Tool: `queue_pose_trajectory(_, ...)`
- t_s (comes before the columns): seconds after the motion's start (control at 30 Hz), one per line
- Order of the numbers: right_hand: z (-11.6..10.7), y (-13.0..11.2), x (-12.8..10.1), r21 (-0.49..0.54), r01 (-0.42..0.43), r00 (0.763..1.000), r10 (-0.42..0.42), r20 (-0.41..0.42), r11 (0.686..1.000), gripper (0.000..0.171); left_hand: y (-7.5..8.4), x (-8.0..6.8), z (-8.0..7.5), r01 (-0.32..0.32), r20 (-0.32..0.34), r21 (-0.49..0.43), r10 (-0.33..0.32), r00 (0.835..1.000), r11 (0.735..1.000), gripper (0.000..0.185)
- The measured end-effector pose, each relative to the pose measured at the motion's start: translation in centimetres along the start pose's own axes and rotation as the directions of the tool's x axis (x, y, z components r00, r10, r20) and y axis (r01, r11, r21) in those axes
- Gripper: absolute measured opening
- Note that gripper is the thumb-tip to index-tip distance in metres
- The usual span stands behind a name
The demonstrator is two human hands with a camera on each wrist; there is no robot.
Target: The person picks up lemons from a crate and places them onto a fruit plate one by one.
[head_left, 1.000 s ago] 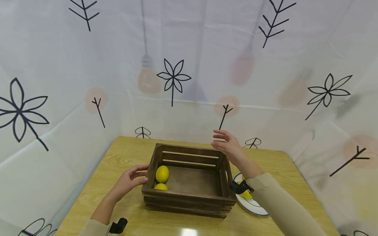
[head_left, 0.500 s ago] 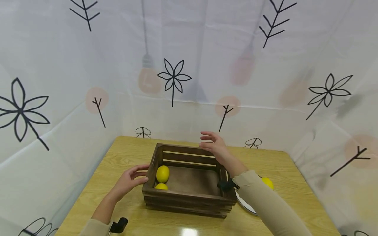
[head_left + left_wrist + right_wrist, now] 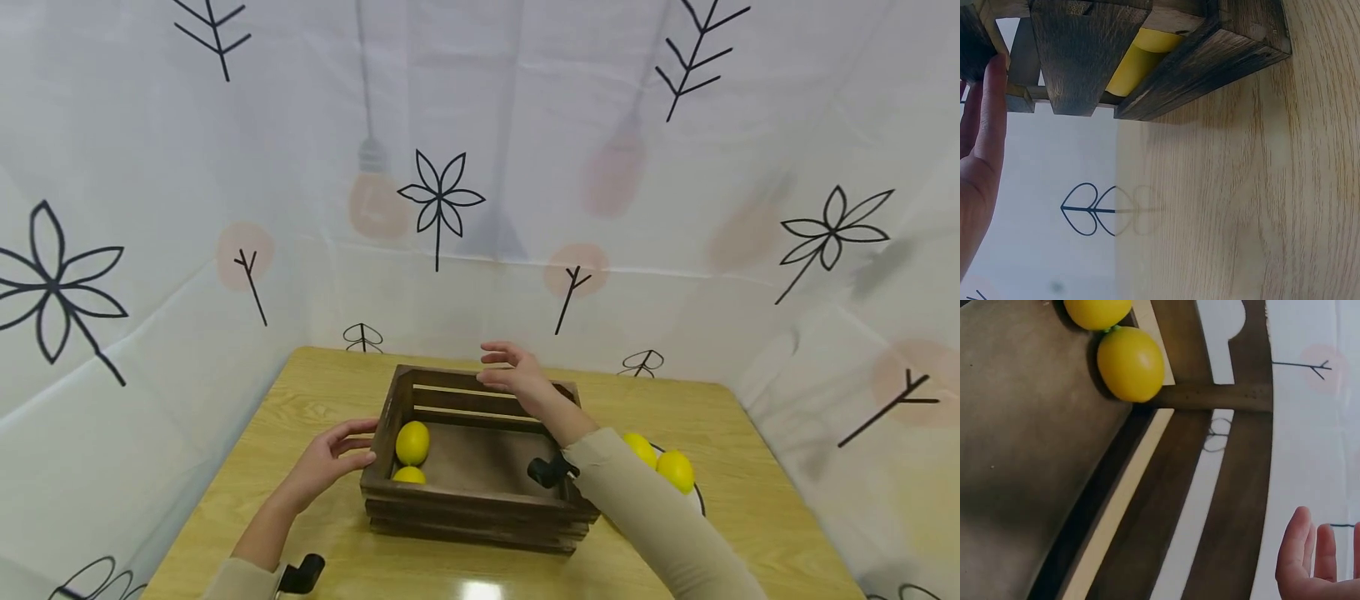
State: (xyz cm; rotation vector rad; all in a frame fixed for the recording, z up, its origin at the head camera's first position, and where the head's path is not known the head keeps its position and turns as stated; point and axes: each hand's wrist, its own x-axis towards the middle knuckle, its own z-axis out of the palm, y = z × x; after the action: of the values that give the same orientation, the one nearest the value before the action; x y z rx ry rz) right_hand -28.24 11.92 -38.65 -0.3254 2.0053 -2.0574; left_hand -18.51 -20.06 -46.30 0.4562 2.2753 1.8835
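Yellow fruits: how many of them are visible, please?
4: two yellow fruits at the left inside the crate, two more on the plate; the right sleeve may hide others.

Slatted wooden crate (image 3: 480,521): dark brown, blackish grain streaks in left wrist view; crate floor (image 3: 472,458) duller grey-brown. Crate lemons (image 3: 412,442): plain yellow, bit of green at the tips in right wrist view. Plate lemons (image 3: 676,472): yellow too. Plate (image 3: 695,502): white, dark rim line. Surface (image 3: 727,433): light tan, wood-grain streaks. Backdrop cloth (image 3: 480,100): off-white, black line-drawn flowers (image 3: 440,197) and twigs (image 3: 567,300), pale peach circles (image 3: 262,240), faded peach-pink bulbs (image 3: 378,212). Right sleeve (image 3: 652,517), left sleeve (image 3: 242,581): plain beige. Wrist cameras (image 3: 302,573): black.
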Motion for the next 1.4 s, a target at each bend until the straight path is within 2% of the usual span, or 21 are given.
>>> queue_pose_trajectory(0.33,1.4,2.1,1.5,-0.114,-0.038,0.992,0.051,0.117,0.993,0.05,0.0,-0.1,0.0,0.02,-0.011,-0.016,-0.02,1.0,1.0,0.052)
queue_pose_trajectory(0.6,2.3,2.9,2.2,-0.193,-0.032,0.969,0.077,0.235,0.981,0.049,0.1,-0.1,0.0,0.022,0.001,-0.023,-0.022,1.0,0.999,0.052)
queue_pose_trajectory(0.7,2.6,2.9,2.5,-0.225,-0.017,0.949,0.087,0.304,0.974,0.048,0.1,-0.1,0.0,0.019,0.001,-0.021,-0.019,1.0,1.0,0.052)
queue_pose_trajectory(0.9,3.4,3.4,3.1,-0.319,0.042,0.885,0.113,0.452,0.947,0.05,0.1,-0.1,0.0,0.015,0.001,-0.013,-0.015,1.0,1.0,0.051)
queue_pose_trajectory(1.07,4.1,4.4,3.8,-0.384,0.091,0.851,0.129,0.508,0.919,0.049,0.1,-0.1,0.0,0.018,-0.003,-0.014,-0.018,1.0,1.0,0.051)
queue_pose_trajectory(1.23,4.8,5.5,4.6,-0.431,0.1,0.813,0.176,0.555,0.897,0.049,-0.1,0.0,0.0,0.001,-0.004,0.0,-0.001,1.0,1.0,0.051)
queue_pose_trajectory(1.4,5.5,6.5,5.1,-0.478,0.119,0.796,0.204,0.569,0.87,0.049,-0.1,0.0,0.0,-0.01,0.004,-0.002,0.01,1.0,1.0,0.05)
